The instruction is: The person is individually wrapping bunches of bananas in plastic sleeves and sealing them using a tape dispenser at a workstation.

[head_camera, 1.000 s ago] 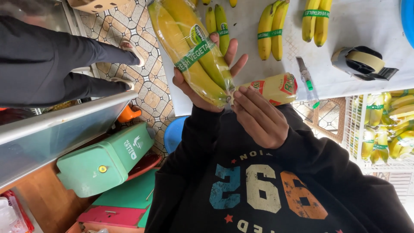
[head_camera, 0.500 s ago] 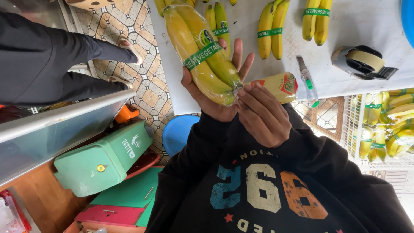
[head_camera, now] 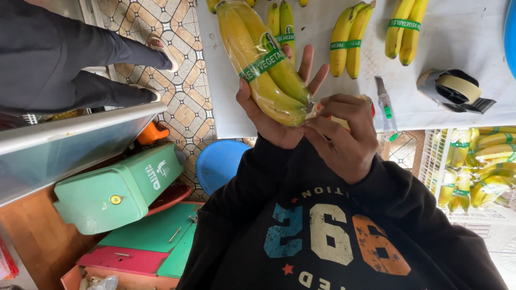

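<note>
My left hand is shut on a bunch of yellow bananas wrapped in clear film with a green band, held up in front of my chest. My right hand sits just right of it, fingertips pinching at the bunch's lower end. A small yellow and red roll is almost hidden under the right fingers. Below both hands is my black printed sweatshirt.
A white table carries more banded banana bunches, a cutter and a tape dispenser. A crate of bananas stands at the right. A blue tub, a green box and another person's legs are at the left.
My right hand has curled over the yellow and red roll, which was in plain sight before, and its fingers have closed in on the end of the bunch.
</note>
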